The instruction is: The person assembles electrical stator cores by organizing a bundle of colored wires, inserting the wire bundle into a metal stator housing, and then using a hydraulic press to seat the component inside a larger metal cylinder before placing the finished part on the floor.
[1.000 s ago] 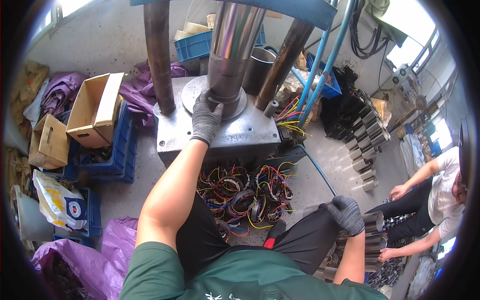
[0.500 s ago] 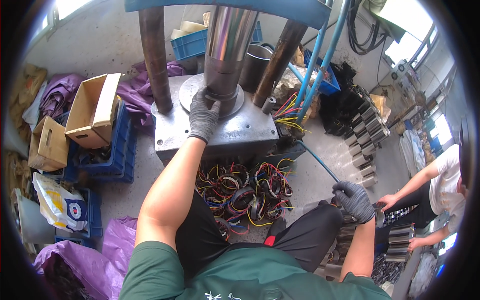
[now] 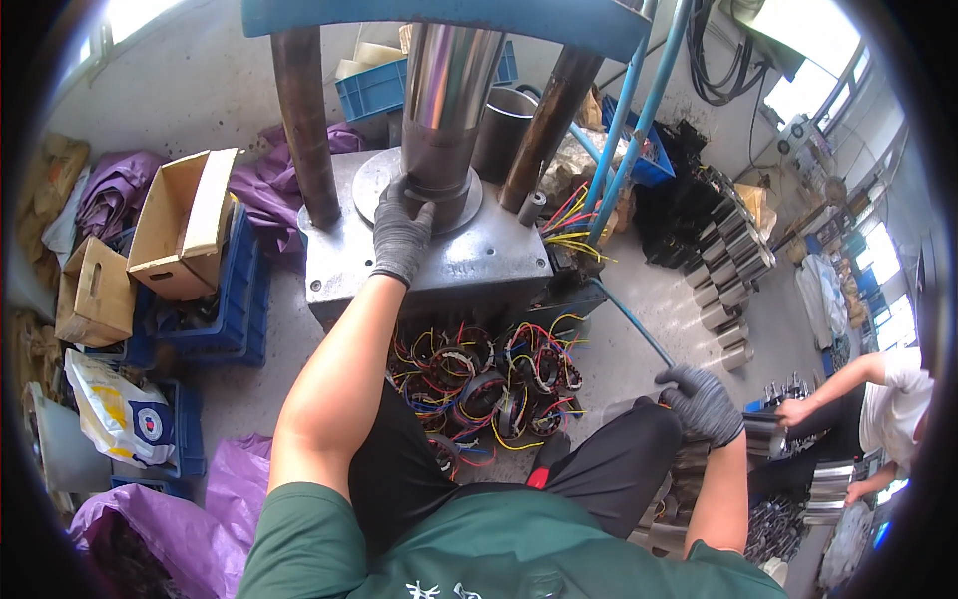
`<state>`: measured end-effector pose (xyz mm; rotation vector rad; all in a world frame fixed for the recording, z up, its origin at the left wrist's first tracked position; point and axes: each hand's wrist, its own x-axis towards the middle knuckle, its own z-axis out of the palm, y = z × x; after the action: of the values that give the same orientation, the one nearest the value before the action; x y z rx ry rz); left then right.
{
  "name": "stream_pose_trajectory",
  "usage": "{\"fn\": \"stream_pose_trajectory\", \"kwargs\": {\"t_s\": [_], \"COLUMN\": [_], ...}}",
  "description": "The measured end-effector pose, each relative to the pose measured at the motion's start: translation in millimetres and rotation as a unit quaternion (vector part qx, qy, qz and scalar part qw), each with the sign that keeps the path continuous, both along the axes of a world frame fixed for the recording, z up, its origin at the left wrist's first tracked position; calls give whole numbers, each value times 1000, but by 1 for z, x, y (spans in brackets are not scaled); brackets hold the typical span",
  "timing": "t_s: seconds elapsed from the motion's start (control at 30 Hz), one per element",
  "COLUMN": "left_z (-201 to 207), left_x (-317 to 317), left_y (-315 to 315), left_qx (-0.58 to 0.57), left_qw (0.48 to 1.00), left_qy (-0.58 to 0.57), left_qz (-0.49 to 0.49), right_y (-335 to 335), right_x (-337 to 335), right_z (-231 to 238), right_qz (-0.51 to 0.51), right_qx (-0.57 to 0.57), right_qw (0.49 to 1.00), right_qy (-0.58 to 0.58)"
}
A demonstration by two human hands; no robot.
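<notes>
My left hand [image 3: 401, 238], in a grey knit glove, is at the foot of a dark metal cylinder [image 3: 436, 160]. Its fingers and thumb press round the near side of that cylinder, which stands upright on a round steel plate [image 3: 368, 190] on the press bed [image 3: 339, 262]. Directly above the cylinder is the shiny press ram [image 3: 454, 75]. Out to the right, my gloved right hand [image 3: 705, 404] is closed on the end of a thin blue lever [image 3: 634, 321], which slopes up toward the press. Below the bed lie several wound stator coils [image 3: 482, 394] with coloured leads.
Two dark press columns [image 3: 304, 125] flank the ram. An open metal tube [image 3: 502, 135] stands behind it. Blue crates [image 3: 247, 290] and cardboard boxes [image 3: 180, 240] fill the left side. Rows of metal tubes [image 3: 723, 270] stand at right, near a co-worker's hand [image 3: 795, 411] at more metal cylinders.
My view has shifted slightly. Both my hands keep their places on the cylinder and the lever. The co-worker at right has leaned lower, and their arms have moved among the metal cylinders.
</notes>
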<state>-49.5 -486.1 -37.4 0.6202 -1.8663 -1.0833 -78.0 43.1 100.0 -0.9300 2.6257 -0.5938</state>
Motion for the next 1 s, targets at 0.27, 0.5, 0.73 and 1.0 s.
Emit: {"fn": "stream_pose_trajectory", "kwargs": {"t_s": [0.27, 0.5, 0.73, 1.0], "left_z": [-4, 6, 3, 5], "left_x": [-8, -3, -4, -1], "left_y": [-2, 11, 3, 8], "left_qx": [-15, -28, -17, -24], "left_qw": [1000, 1000, 1000, 1000], "left_qy": [19, -1, 15, -3], "left_qz": [0, 4, -3, 9], "right_y": [0, 3, -8, -6], "right_x": [-3, -2, -2, -1], "right_z": [5, 10, 23, 18], "right_qz": [-20, -68, -75, -74], "right_qx": [-21, -95, -36, -21], "right_qw": [999, 992, 993, 994], "right_qy": [-17, -53, -82, -73]}}
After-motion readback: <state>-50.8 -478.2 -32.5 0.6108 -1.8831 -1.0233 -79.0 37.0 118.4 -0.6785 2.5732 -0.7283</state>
